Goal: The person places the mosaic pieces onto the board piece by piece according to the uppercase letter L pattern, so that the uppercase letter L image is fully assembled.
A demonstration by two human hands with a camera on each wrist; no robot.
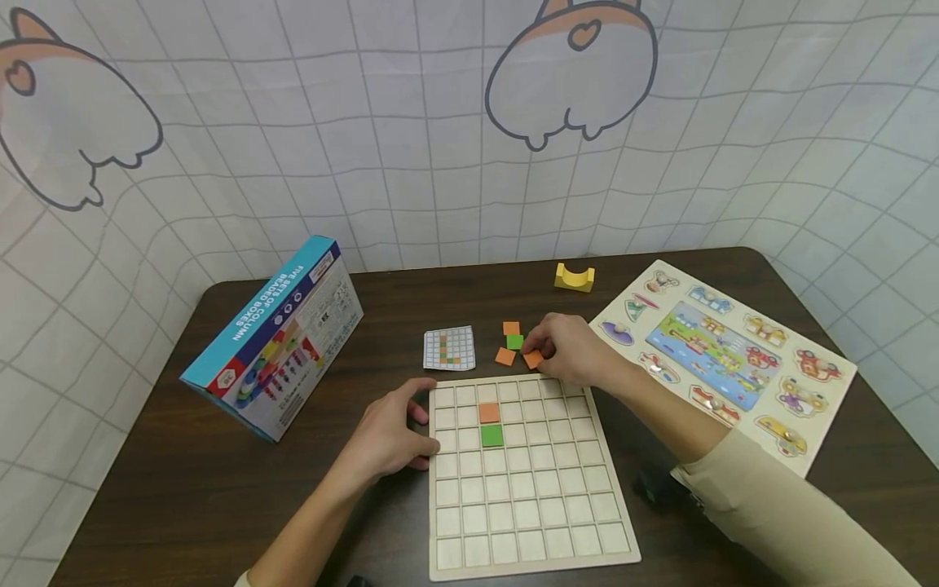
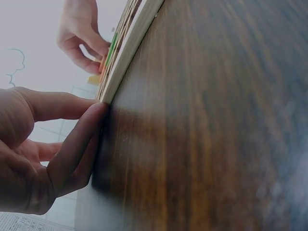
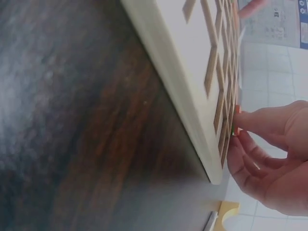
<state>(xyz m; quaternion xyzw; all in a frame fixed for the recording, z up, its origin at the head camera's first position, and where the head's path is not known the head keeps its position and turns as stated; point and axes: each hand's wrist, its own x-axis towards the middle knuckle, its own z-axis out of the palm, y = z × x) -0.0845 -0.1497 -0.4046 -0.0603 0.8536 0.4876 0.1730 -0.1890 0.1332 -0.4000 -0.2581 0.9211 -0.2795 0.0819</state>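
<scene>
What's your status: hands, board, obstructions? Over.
Right hand pinches orange square tile. Left hand touches edge of pale wooden grid board. Board bears second orange tile, green square tile. No obstruction seen.

The board (image 1: 524, 493) is pale with squares all over. Tiles (image 1: 515, 342) are orange or green. The card (image 1: 449, 348) has orange and green squares. The block (image 1: 575, 282) is yellow, the table (image 1: 183, 505) brown, the cloth (image 1: 411, 187) white with grey lines

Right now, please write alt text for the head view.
A person's right grip pinches an orange tile beyond a wooden grid board; the left grip touches its left edge. A green tile and another orange tile occupy adjoining cells.
</scene>
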